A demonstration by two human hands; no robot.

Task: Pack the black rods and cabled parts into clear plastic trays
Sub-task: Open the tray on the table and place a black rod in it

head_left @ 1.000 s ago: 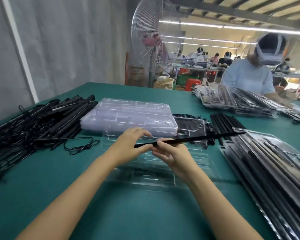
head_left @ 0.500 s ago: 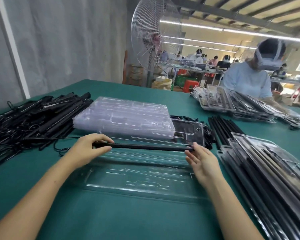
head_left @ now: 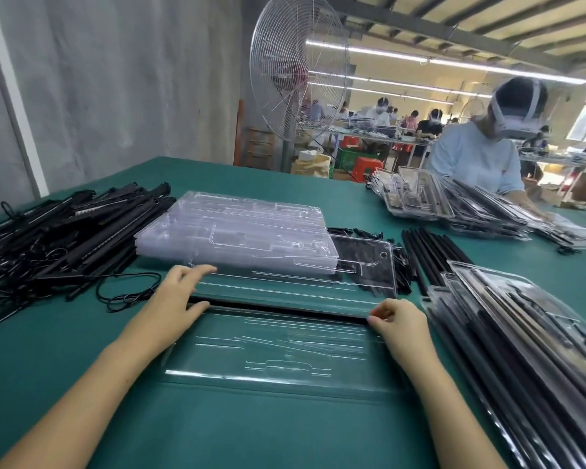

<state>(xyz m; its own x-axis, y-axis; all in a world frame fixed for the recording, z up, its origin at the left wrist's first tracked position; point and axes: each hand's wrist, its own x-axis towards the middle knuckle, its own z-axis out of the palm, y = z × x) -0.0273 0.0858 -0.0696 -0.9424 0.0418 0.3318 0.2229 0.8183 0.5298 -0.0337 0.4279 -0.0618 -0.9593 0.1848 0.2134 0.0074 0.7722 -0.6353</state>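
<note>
An open clear plastic tray [head_left: 278, 367] lies on the green table in front of me. A black rod [head_left: 285, 308] lies across it in a long groove near the hinge. My left hand [head_left: 170, 306] rests with straight fingers on the tray's far half, its thumb against the rod's left end. My right hand [head_left: 403, 326] has curled fingers and pinches the rod's right end. A pile of black cabled parts [head_left: 58, 238] lies at the left, and loose black rods [head_left: 433, 245] lie at the right rear.
A stack of empty clear trays [head_left: 244, 231] sits just behind the open one. Packed trays [head_left: 521, 333] are stacked along the right. A loose cable loop [head_left: 129, 289] lies by my left hand. Another person [head_left: 477, 154] works across the table; a fan [head_left: 298, 69] stands behind.
The rod came down from the air into the tray's groove. My hands moved apart to its two ends, and my left hand opened from gripping it.
</note>
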